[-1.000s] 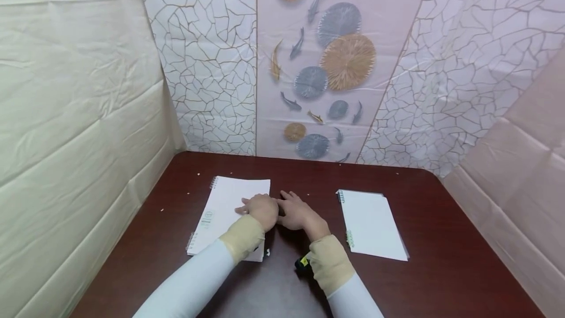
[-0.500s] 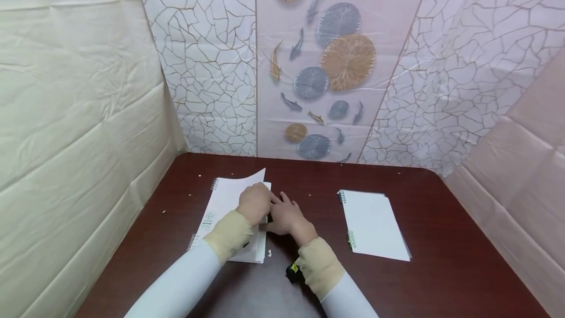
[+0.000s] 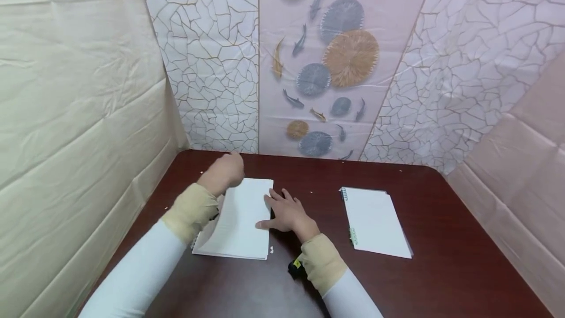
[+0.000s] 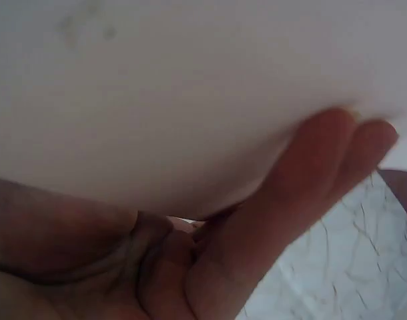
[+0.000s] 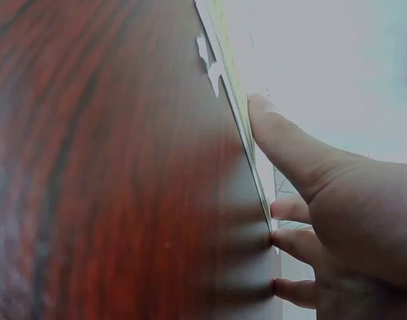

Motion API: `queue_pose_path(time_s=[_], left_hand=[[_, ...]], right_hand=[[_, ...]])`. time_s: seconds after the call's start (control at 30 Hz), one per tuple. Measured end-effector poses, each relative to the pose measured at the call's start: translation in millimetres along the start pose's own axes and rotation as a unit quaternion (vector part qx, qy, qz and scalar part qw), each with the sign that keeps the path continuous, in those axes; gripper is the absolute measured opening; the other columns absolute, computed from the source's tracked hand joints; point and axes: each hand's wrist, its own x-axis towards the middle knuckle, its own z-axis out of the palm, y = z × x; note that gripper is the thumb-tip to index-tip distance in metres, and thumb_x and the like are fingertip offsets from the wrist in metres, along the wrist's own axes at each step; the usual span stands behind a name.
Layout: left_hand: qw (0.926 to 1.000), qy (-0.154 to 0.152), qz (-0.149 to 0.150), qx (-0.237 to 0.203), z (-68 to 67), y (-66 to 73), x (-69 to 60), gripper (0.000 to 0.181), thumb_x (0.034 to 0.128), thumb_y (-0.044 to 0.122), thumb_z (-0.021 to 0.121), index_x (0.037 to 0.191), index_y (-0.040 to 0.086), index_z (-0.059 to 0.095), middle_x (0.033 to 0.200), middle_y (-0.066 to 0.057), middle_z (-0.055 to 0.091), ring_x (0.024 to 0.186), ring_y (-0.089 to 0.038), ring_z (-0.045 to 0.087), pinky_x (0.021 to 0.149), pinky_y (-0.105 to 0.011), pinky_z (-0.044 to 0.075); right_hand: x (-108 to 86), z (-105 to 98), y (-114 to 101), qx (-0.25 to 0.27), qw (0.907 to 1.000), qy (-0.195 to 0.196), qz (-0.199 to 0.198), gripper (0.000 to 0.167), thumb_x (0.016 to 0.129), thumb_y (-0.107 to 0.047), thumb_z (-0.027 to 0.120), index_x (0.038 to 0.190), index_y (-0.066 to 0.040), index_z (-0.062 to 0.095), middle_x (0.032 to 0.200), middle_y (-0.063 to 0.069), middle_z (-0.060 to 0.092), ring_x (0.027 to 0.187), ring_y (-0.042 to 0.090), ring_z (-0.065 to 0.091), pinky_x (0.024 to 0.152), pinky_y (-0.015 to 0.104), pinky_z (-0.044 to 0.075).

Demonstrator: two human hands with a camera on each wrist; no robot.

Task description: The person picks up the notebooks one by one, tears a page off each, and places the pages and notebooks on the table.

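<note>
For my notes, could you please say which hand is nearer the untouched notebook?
Right: the right hand is left of the untouched notebook; the left hand is farther left.

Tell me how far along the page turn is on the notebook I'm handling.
Looks done: the notebook is opened, exposing an inner page. In hand: the left hand holds the lifted sheet; the right hand rests at the notebook's right edge. Probably remaining: laying that sheet flat, since it curves upward.

Table: notebook left, second notebook right. Right hand at first one's right edge, left hand over its far-left part. Scrap just right. Backdrop behind.
</note>
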Motion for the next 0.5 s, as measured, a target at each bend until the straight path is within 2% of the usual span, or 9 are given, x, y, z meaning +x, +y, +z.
queue_pose_path(time_s=[0.07,0.13,0.23,0.33,0.43,0.5], left_hand=[[1.0,-0.002,-0.002,-0.005,-12.9,-13.1,-1.4,0.058,0.1045,0.005,0.051,0.152,-0.022,0.03,0.129,-0.037,0.062,0.096,-0.038,0.071,0.08,-0.046,0.062],[0.9997,0.001,0.006,0.022,-25.1,-24.9,-2.2,0.056,0.1031,0.004,0.051,0.148,-0.025,0.033,0.128,-0.038,0.061,0.102,-0.039,0.068,0.087,-0.047,0.06],[0.9996,0.013,0.001,0.026,-38.4,-41.4,-4.1,0.057,0.0993,-0.001,0.05,0.146,-0.027,0.032,0.13,-0.041,0.058,0.111,-0.045,0.066,0.095,-0.05,0.058],[0.9993,0.026,-0.001,0.026,-45.0,-61.1,-6.2,0.052,0.0974,-0.002,0.05,0.142,-0.027,0.039,0.128,-0.042,0.058,0.112,-0.048,0.067,0.094,-0.051,0.059],[0.9995,0.026,-0.018,0.008,-48.6,-83.3,-9.2,0.054,0.0983,0.0,0.051,0.142,-0.028,0.037,0.124,-0.045,0.058,0.109,-0.05,0.067,0.089,-0.052,0.06],[0.999,0.02,-0.04,-0.002,-50.7,-97.4,-11.6,0.056,0.1001,0.002,0.048,0.144,-0.029,0.032,0.127,-0.047,0.055,0.112,-0.053,0.065,0.089,-0.054,0.06]], right_hand=[[-0.4,0.1,1.1,0.005,1.0,0.002,0.002,0.096,0.092,-0.067,0.072,0.166,-0.017,0.037,0.174,0.009,0.026,0.161,0.045,0.013,0.124,0.067,0.022],[-0.7,0.3,2.5,0.009,0.9999,0.005,0.003,0.096,0.092,-0.066,0.073,0.166,-0.017,0.037,0.174,0.009,0.026,0.161,0.045,0.013,0.124,0.067,0.022],[-1.2,1.2,4.9,0.017,0.9998,0.006,0.003,0.096,0.092,-0.065,0.073,0.167,-0.017,0.037,0.175,0.008,0.025,0.161,0.044,0.012,0.124,0.068,0.02],[-1.2,2.8,6.9,0.019,0.9998,0.0,0.002,0.096,0.093,-0.066,0.072,0.167,-0.017,0.035,0.176,0.007,0.022,0.161,0.044,0.01,0.124,0.068,0.019],[-1.2,3.3,7.9,0.017,0.9999,-0.001,0.0,0.096,0.093,-0.066,0.072,0.167,-0.017,0.035,0.176,0.008,0.022,0.161,0.044,0.01,0.124,0.069,0.019],[-1.1,2.7,7.8,0.013,0.9999,0.001,-0.002,0.096,0.093,-0.065,0.072,0.167,-0.017,0.035,0.175,0.009,0.023,0.161,0.045,0.01,0.123,0.07,0.02]])
